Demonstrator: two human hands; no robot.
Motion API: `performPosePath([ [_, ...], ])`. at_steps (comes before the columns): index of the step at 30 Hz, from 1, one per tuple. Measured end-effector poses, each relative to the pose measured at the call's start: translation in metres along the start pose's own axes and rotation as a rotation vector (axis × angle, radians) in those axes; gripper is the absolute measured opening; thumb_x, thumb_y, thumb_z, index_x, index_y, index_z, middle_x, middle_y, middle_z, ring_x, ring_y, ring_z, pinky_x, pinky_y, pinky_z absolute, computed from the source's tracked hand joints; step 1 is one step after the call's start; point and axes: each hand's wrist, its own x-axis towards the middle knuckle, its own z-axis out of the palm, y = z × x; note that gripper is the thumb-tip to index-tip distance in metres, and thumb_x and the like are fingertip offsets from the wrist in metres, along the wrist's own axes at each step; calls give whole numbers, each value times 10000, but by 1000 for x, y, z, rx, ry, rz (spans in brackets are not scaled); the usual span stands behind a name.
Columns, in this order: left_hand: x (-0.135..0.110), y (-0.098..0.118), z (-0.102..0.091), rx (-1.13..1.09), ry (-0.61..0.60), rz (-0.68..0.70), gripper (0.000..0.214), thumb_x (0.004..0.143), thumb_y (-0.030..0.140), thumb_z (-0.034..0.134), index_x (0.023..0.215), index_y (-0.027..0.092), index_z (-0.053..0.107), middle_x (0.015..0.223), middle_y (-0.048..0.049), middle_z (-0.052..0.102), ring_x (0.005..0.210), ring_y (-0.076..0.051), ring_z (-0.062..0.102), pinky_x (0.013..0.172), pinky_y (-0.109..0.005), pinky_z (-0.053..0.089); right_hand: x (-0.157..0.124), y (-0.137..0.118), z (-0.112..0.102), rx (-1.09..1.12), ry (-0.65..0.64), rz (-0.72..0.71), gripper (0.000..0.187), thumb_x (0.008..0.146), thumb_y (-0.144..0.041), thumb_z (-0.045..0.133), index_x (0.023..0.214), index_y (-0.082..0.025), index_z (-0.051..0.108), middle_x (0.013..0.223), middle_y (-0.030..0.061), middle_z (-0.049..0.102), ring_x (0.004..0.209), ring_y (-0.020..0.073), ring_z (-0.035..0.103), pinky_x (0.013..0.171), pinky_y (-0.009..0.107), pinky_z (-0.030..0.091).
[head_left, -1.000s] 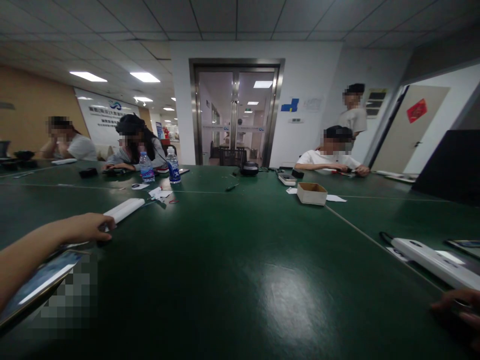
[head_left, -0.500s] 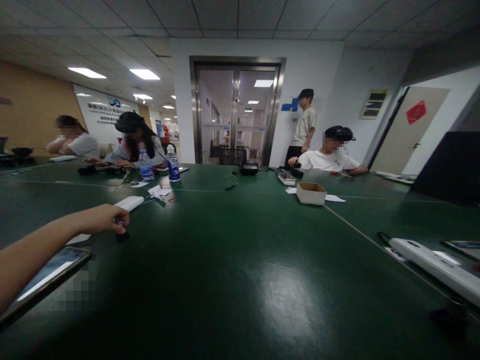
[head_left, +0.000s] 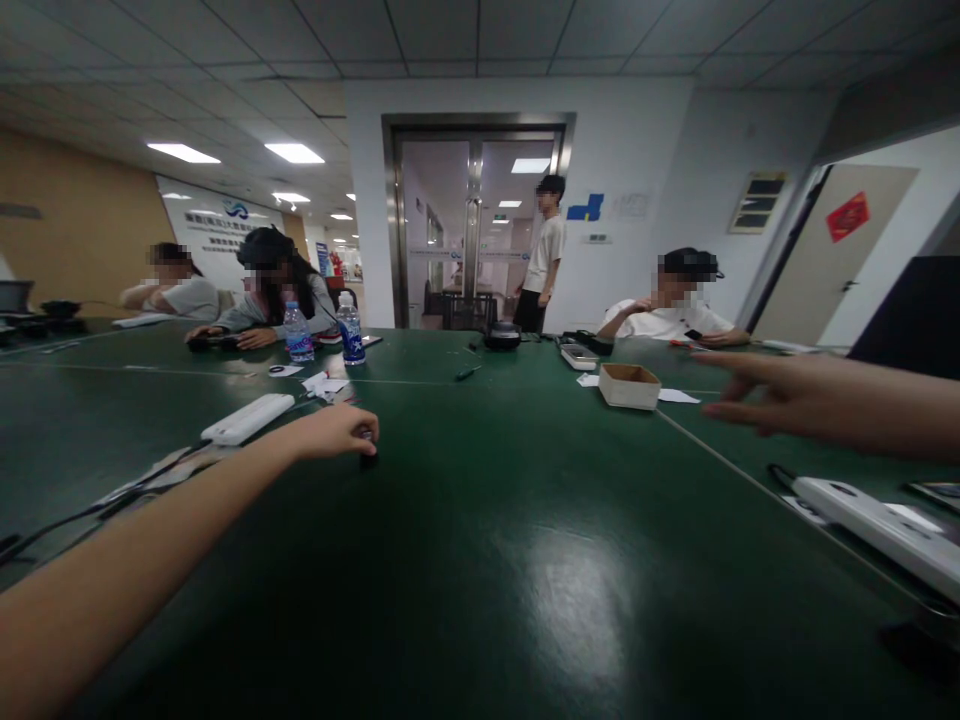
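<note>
My left hand (head_left: 339, 432) reaches over the green table (head_left: 465, 520), its fingers pinched on a small dark object (head_left: 368, 458) at the tabletop. Most of that object is hidden by the fingers, so its kind cannot be made out. From the right edge my right hand (head_left: 780, 402) comes in above the table, somewhat blurred. Its fingers are stretched out and nothing shows in them. The nearest thing to its left is an open cardboard box (head_left: 628, 388).
A white power strip (head_left: 251, 418) with cables lies left, another white strip (head_left: 874, 520) right. Two bottles (head_left: 351, 330) stand at the back left near papers (head_left: 324, 384). A screwdriver (head_left: 466, 374) lies mid-table. Several people sit across; one person (head_left: 546, 250) stands by the glass doors.
My left hand has moved right with the small dark object. My right hand has entered from the right. The phone at left no longer shows. The standing person has moved left.
</note>
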Motion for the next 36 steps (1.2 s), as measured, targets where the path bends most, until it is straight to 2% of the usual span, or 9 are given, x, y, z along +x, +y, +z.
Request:
performPosePath([
  [1,7,7,3,-23,20,21,300,687,468,561,831,214,632,773,-19,615,707,-159,550,595,-231,340,11,-17,11,71,-206,-31,512,713,-489,627,1154,-235,568,911,127,659,552,152,606,511,289,461],
  [3,20,19,11,-79,71,55,284,677,460,581,819,221,640,776,-16,620,706,-156,551,599,-229,338,30,-52,38,251,-459,-100,520,713,-438,639,1178,-219,557,918,105,657,617,146,627,544,256,457],
  [7,52,44,27,-204,149,93,245,657,425,617,802,230,648,780,-13,632,714,-157,553,599,-221,343,67,-107,114,607,-713,-77,517,562,-317,771,1036,-163,634,699,44,655,460,116,577,485,227,447],
  [11,91,60,38,-278,249,117,212,632,385,650,741,203,649,727,-18,630,677,-155,548,597,-221,358,110,-134,191,564,-917,-4,508,561,-279,769,1014,-127,597,523,-16,587,409,131,562,450,241,465],
  [15,127,61,53,-373,355,40,188,638,349,653,722,181,658,719,-40,636,686,-166,558,637,-240,395,137,-153,234,636,-827,80,281,707,-247,675,934,-121,569,469,-27,542,371,121,543,402,221,456],
  [19,148,52,80,-748,437,-117,258,677,371,634,800,145,640,746,-71,643,669,-159,575,644,-264,434,135,-153,253,816,-578,122,94,796,-163,581,875,-115,563,443,-38,515,341,73,490,357,153,401],
  [22,154,48,96,-1008,414,-109,287,666,368,660,809,124,617,693,-62,632,619,-137,571,639,-271,456,128,-142,263,1017,-459,139,51,806,-127,564,853,-109,572,462,-42,521,365,56,491,357,128,396],
  [28,146,55,94,-1249,369,-29,347,572,366,742,767,117,599,687,-36,617,650,-119,572,685,-270,466,124,-134,270,1251,-463,212,73,792,-102,586,853,-103,546,499,-14,574,407,71,557,404,133,464],
  [36,135,61,88,-1200,330,-5,383,578,416,725,781,116,600,669,-34,608,635,-120,557,686,-286,457,122,-136,271,1464,-435,296,117,783,-110,609,847,-121,513,627,27,632,484,113,632,459,169,529],
])
